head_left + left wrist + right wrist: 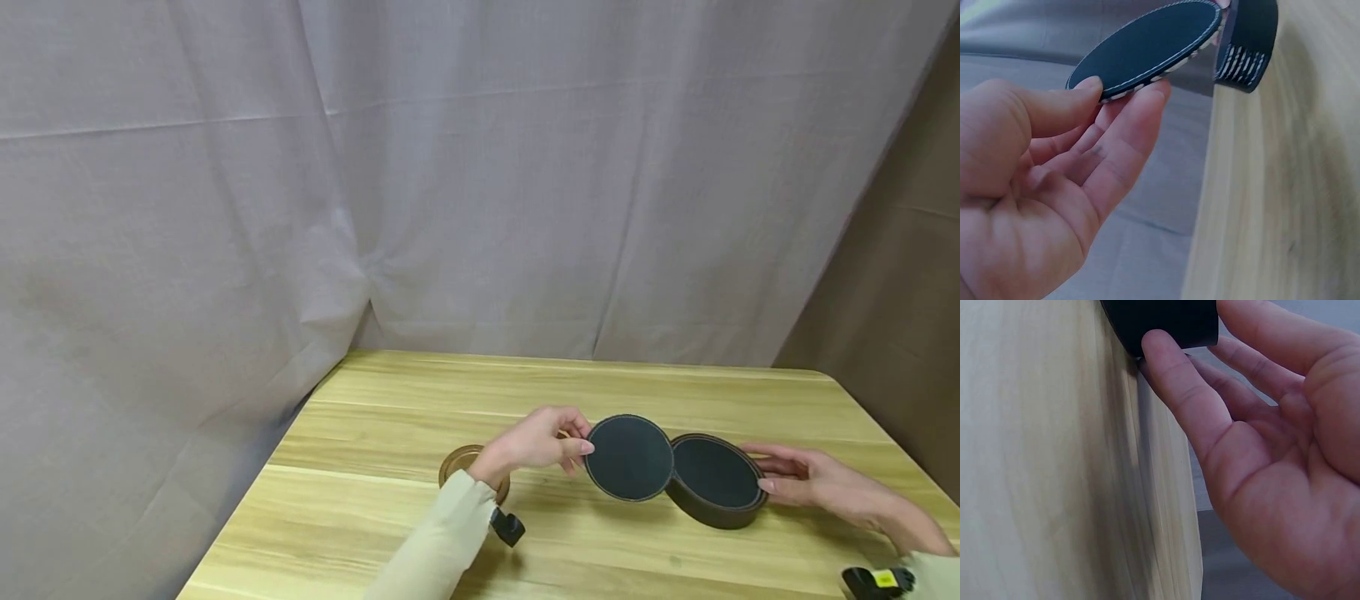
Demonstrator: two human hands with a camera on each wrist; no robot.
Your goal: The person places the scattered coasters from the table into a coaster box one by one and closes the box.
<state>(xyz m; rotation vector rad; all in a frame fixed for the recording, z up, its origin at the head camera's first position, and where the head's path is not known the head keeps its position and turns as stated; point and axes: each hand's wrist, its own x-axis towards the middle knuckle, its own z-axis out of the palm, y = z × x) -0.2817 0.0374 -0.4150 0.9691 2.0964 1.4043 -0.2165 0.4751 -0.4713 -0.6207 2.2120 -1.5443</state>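
Note:
My left hand (536,442) pinches a round black coaster (628,458) by its left edge, thumb on top and fingers beneath. Pale stitching runs round the rim of this coaster (1147,47), which is held up and tilted in the left wrist view. Its right edge meets or overlaps the rim of a round, dark coaster holder (716,515). Another black coaster (716,471) lies inside; a gap in the holder's wall shows several stitched edges (1241,64). My right hand (825,483) grips the holder from the right, with fingers against its side wall (1172,322).
A round gold-brown dish (457,461) sits on the wooden table (360,467), partly hidden behind my left wrist. Grey curtain cloth (480,208) hangs along the table's back and left edges, with a brown cloth (892,275) at the right.

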